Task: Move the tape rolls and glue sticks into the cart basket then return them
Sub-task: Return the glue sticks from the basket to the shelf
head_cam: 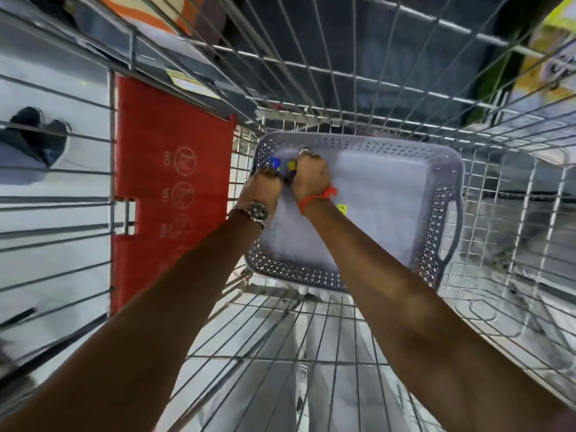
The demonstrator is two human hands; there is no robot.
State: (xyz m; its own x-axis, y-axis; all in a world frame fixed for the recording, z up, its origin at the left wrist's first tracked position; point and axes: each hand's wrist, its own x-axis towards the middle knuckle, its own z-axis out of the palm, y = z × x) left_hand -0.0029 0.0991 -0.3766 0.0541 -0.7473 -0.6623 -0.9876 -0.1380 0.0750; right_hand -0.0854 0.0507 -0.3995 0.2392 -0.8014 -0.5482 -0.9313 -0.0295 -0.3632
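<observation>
A pale grey plastic basket (448,188) with perforated walls sits on the floor of the wire cart. Both my hands reach down into its far left corner. My left hand (263,187), with a wristwatch, is closed around a blue item (275,163) that looks like a glue stick. My right hand (310,176), with a red thread at the wrist, is closed around a yellow and blue item (291,166), likely another glue stick. The hands touch each other. No tape rolls are visible; the hands hide that corner of the basket.
Wire walls of the shopping cart (343,88) surround the basket on all sides. A red plastic child-seat flap (174,169) stands at the left. A yellow sticker (342,209) lies on the basket floor by my right wrist. Store shelves with goods show beyond the wires.
</observation>
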